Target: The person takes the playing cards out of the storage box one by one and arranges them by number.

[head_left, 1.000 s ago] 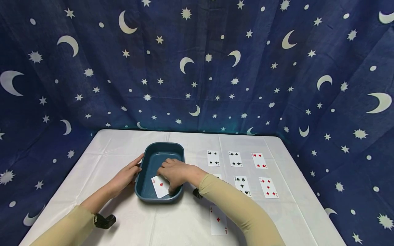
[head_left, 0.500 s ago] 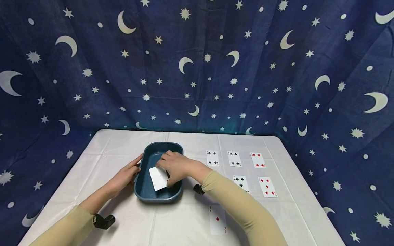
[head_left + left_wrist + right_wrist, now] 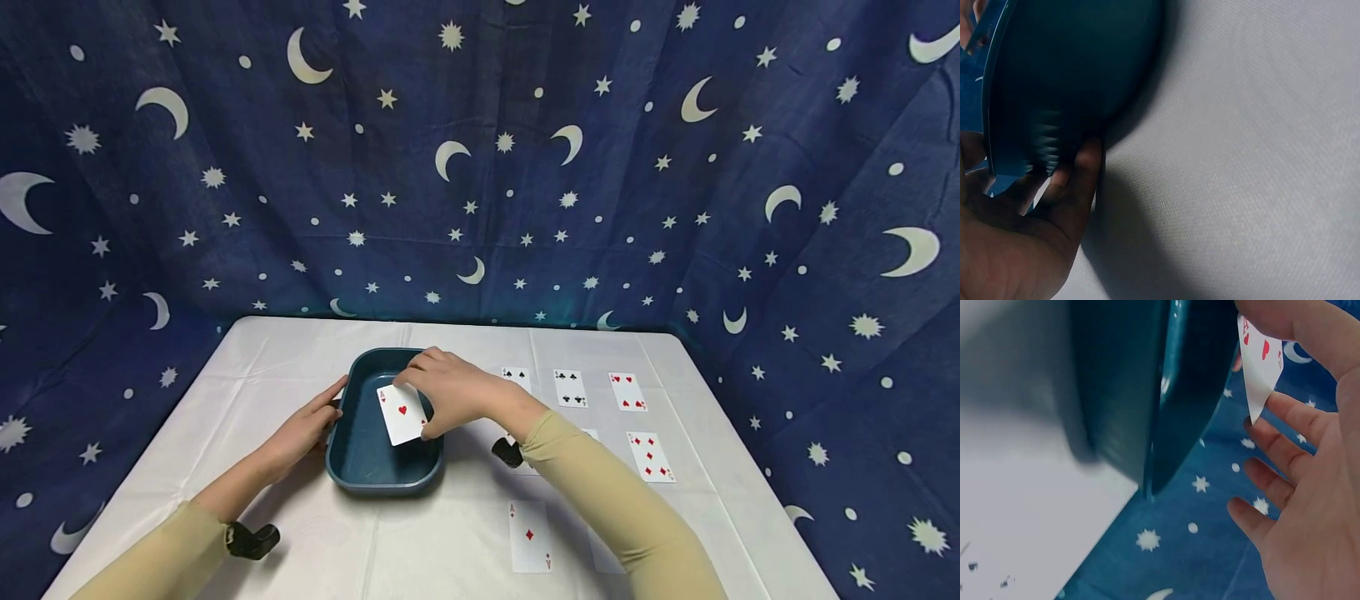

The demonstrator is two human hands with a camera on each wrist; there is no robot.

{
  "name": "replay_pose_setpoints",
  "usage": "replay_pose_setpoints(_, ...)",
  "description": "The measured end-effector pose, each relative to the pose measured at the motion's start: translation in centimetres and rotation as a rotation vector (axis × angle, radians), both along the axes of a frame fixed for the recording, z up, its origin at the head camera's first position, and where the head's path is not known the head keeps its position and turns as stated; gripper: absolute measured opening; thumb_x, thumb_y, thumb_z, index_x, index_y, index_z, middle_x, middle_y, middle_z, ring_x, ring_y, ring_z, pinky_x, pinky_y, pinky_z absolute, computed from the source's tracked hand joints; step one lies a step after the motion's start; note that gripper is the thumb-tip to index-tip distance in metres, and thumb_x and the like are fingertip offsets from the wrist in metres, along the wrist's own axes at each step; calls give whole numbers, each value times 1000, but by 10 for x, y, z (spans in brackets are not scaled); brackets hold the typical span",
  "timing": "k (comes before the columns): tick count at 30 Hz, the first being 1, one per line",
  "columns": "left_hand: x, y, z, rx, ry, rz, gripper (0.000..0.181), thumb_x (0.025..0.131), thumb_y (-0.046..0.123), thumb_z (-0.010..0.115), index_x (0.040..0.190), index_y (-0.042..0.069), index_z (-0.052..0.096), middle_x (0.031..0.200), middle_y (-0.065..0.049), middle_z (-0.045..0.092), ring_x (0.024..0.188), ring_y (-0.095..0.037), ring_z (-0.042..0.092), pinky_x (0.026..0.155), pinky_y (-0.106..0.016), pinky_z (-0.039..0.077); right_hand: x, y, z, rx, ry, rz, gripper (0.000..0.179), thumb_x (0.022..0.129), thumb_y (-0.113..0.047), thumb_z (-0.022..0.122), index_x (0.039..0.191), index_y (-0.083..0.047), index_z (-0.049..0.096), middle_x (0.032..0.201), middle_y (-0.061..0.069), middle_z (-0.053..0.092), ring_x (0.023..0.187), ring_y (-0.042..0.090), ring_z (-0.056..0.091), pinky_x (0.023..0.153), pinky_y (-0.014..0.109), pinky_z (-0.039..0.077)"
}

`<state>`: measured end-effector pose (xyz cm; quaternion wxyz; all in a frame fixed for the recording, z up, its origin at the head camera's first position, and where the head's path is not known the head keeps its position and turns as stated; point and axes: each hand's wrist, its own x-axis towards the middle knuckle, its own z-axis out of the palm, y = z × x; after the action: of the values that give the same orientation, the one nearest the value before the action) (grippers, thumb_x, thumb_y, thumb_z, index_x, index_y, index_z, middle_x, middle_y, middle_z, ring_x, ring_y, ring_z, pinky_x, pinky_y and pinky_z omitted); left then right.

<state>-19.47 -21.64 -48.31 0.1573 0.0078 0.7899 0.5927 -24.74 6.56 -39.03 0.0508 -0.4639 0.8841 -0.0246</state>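
Note:
My right hand (image 3: 453, 392) pinches an ace of hearts (image 3: 401, 414) between thumb and fingertips, tilted above the dark teal tray (image 3: 352, 475). In the right wrist view the ace of hearts (image 3: 1263, 359) hangs by its edges beside the tray wall (image 3: 1116, 394), and the other fingers are spread. Against the tray's left side lies my left hand (image 3: 303, 433), fingers fairly straight. The left wrist view shows the left hand's fingers (image 3: 1085, 165) touching the tray's outer wall (image 3: 1079, 56).
Face-up cards lie to the right: four of spades (image 3: 516, 377), four of clubs (image 3: 571, 388), four of hearts (image 3: 627, 392), five of diamonds (image 3: 651, 457) and ace of diamonds (image 3: 530, 537). My right arm partly covers several others. A starry curtain (image 3: 480, 167) hangs behind the white-clothed table (image 3: 292, 542).
The ace of hearts lay low in the tray; my right hand has raised it up and slightly right, and its face shows again after turning pale. The left hand stays put.

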Motion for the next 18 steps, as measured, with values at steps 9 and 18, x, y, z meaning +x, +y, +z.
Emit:
replay_pose_setpoints(9,0,-1,0,10,-1,-13,67,105,17,41,166,26,14,138,-21,40,107,-32,46,74,-40,45,2,42,13,-71,24,-54,78,72,-42,84,143,-26,55,136,-2,49,131,18,38,109,36,35)
replay_pose_setpoints(18,1,-1,1,28,2,-22,67,105,16,40,166,25,13,134,-21,41,108,-31,47,78,-40,48,9,84,16,-62,29,-134,79,70,-40,82,143,-29,55,136,-5,50,131,16,38,109,38,35)
